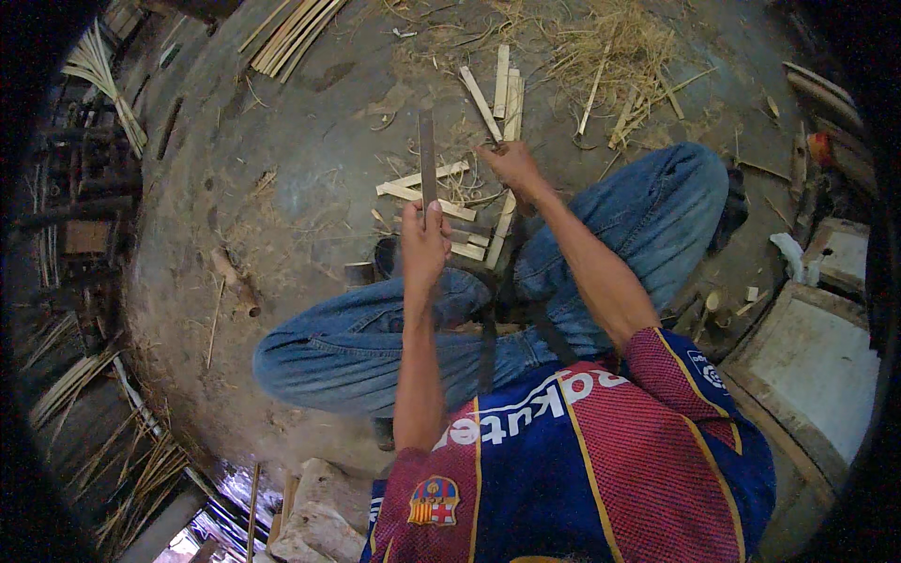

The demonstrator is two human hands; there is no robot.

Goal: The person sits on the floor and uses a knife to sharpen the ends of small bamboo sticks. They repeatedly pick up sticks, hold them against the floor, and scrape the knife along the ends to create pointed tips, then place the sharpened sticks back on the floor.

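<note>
My left hand [425, 239] is closed round the lower end of a flat, dark metal blade [428, 155], which points away from me. Past my bent knees, my right hand [514, 167] has its fingers curled in among pale split bamboo strips [480, 101]. One strip's near end meets these fingers; whether they grip it is hidden. Another long strip [502, 230] lies on the near side of that hand. Between my hands, a few short bamboo pieces [422, 176] lie crossed on the floor. More short pieces [467, 250] lie close to my legs.
I sit cross-legged on a grey floor [310, 141]. A heap of thin shavings [615, 42] lies far right, a bundle of long strips [296, 38] far left. A brown bamboo piece [236, 283] lies left of my knee. Pale-topped wooden boards [802, 352] stand at right.
</note>
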